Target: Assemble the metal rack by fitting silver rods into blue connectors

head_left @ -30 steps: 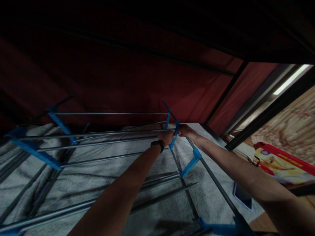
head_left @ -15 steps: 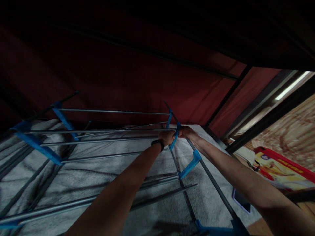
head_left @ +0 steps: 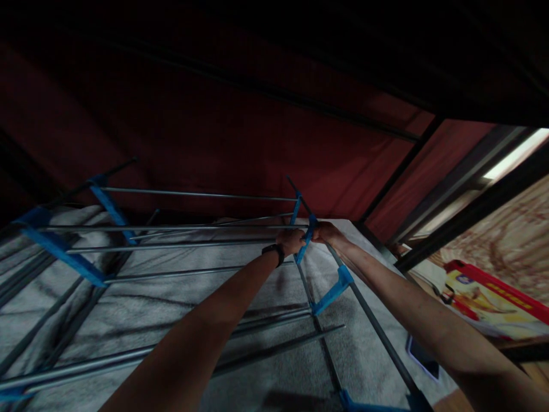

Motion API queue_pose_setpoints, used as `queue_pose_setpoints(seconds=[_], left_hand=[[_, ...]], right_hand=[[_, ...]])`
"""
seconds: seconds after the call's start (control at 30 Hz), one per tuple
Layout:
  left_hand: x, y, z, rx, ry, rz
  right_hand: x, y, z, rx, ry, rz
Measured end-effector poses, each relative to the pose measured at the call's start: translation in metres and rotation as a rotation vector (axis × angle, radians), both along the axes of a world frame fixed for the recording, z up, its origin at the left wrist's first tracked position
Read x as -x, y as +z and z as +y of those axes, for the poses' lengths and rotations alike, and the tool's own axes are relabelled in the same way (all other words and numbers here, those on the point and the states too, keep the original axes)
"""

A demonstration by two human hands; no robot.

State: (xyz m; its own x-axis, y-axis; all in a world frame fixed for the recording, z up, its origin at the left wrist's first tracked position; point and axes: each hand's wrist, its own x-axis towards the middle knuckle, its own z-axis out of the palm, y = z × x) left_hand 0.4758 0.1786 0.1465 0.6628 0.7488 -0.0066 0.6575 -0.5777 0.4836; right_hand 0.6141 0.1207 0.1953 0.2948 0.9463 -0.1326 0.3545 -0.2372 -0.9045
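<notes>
Above the grey blanket (head_left: 360, 355), the left hand (head_left: 291, 241) and right hand (head_left: 327, 232) have fingers pinching, it seems, the blue bracket (head_left: 302, 252) between them.

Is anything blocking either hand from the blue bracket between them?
Nothing visible does. The left hand is right at the left side of the blue bracket, the right hand at its right. The free-ended rod lies nearer the camera, clear of both.
</notes>
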Motion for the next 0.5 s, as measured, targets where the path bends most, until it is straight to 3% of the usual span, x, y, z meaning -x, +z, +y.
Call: queue_pose_setpoints(seconds=[0.5], left_hand=[[-0.0016, -0.0065, 0.0087, -0.005, -0.018, 0.0]], right_hand=[[0.0004, -0.0028, 0.0007, -0.016, -0.021, 0.095]])
